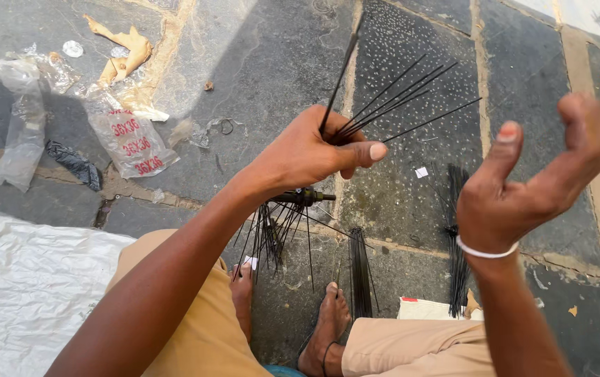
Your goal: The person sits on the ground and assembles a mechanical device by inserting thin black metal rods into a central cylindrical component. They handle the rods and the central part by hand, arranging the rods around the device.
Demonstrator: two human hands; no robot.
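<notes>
Spokes (391, 98) fan out mid-frame, pinched in the left hand (317, 153); right hand (523, 185) hovers spread and empty at right.

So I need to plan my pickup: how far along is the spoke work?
Done, by the look of it: two bundles of black spokes and lie on the stone floor. In hand: the left hand grips a fan of thin spokes; the right hand is open and holds nothing. Left: a hub with loose spokes hanging from it, above the feet.
</notes>
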